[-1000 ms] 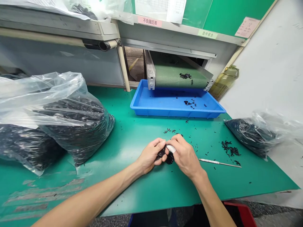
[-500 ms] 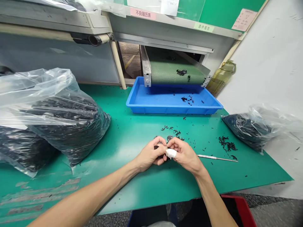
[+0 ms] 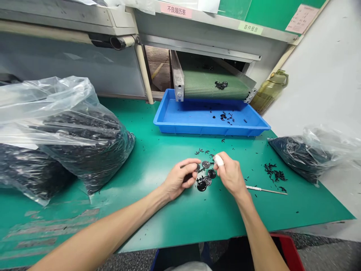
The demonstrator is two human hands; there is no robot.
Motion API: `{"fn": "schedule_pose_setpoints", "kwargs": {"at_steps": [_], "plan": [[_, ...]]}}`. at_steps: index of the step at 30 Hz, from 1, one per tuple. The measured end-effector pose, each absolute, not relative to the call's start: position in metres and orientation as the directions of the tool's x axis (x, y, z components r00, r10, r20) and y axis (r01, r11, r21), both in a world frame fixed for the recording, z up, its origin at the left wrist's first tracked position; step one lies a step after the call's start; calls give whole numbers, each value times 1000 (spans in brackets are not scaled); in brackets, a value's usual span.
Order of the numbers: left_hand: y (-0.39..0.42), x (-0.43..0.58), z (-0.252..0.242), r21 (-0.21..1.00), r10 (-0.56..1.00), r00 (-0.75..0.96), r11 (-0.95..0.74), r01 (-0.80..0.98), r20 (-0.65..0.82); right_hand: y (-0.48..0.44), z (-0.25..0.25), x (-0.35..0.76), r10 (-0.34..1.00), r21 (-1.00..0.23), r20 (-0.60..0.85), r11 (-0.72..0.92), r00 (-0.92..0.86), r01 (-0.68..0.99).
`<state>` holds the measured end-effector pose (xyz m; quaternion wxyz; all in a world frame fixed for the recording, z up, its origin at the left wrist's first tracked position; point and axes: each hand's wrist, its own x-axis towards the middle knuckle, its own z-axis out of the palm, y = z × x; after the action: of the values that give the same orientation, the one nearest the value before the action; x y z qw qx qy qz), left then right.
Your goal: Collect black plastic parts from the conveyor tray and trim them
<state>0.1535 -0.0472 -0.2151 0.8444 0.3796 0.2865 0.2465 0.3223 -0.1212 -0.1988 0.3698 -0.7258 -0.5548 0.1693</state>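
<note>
Moved since a moment ago: my hands have come apart, and the dark pieces they were pressing together now lie on the mat between them.

Left hand: my left hand (image 3: 180,177) is loosely curled, its fingertips just beside the nearest disc, and it pinches nothing I can see.

Right hand: my right hand (image 3: 229,175) hovers with thumb and fingers drawn together, a white finger wrap (image 3: 219,160) on one fingertip. I cannot tell whether it pinches a small piece.

Parts: black moulded discs (image 3: 201,185) lie flat in a small cluster on the green work mat (image 3: 180,229), some with grey centres, and thin black runners (image 3: 200,170) lie among them. I cannot tell whether the runners and discs are joined.

Handling: I judge the discs light and fairly stiff, probably plastic. Their smooth faces could slip, and the thin runners look springy, perhaps brittle.

Hold: the outer rim of a disc looks safest, taken between thumb and fingertip rather than by a thin runner.

Ahead: a blue plastic tray (image 3: 211,131) holds scattered black bits, and a green mesh conveyor belt (image 3: 217,90) ends above it.

Right side: a white-handled pick (image 3: 262,190) lies near a patch of black offcuts (image 3: 273,174), with a clear plastic bag (image 3: 299,158) of dark parts beyond.

Left side: a bulging plastic sack (image 3: 84,150) of black parts sits on the mat.
</note>
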Motion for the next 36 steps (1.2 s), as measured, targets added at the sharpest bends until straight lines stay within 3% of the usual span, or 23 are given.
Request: {"fn": "schedule_pose_setpoints", "kwargs": {"at_steps": [2, 4, 8, 10, 12, 15, 18, 23, 29, 33, 36], "plan": [[-42, 153, -214, 706, 671, 672, 639, -307, -315, -117, -199, 331, 935, -536, 205, -140, 289, 832], [-40, 153, -213, 650, 680, 665, 662, -374, -310, -111, -200, 331, 954, -412, 141, -188, 266, 892], [-40, 153, -213, 605, 686, 663, 675, -423, -302, -104, -207, 321, 945, -356, 76, -272, 318, 894], [-40, 153, -213, 600, 684, 666, 677, -426, -298, -104, -211, 320, 943, -393, 103, -254, 317, 884], [-41, 153, -214, 622, 671, 677, 677, -393, -303, -106, -215, 323, 935, -512, 123, -228, 334, 828], [-44, 155, -214, 697, 657, 695, 643, -317, -291, -111, -217, 327, 928, -784, 102, -147, 359, 603], [-48, 157, -214, 785, 638, 728, 574, -232, -251, -115, -212, 323, 948, -886, 112, -40, 297, 462], [-53, 160, -218, 845, 617, 746, 516, -143, -250, -117, -201, 302, 942, -910, 156, 20, 298, 414], [-55, 160, -219, 837, 605, 771, 514, -187, -199, -109, -205, 283, 912, -954, 127, 5, 390, 299], [-55, 159, -217, 827, 619, 757, 525, -201, -209, -115, -206, 298, 928, -894, 125, -48, 351, 445], [-49, 157, -215, 735, 607, 753, 628, -257, -255, -128, -207, 318, 928, -681, 154, -149, 339, 717]]}}
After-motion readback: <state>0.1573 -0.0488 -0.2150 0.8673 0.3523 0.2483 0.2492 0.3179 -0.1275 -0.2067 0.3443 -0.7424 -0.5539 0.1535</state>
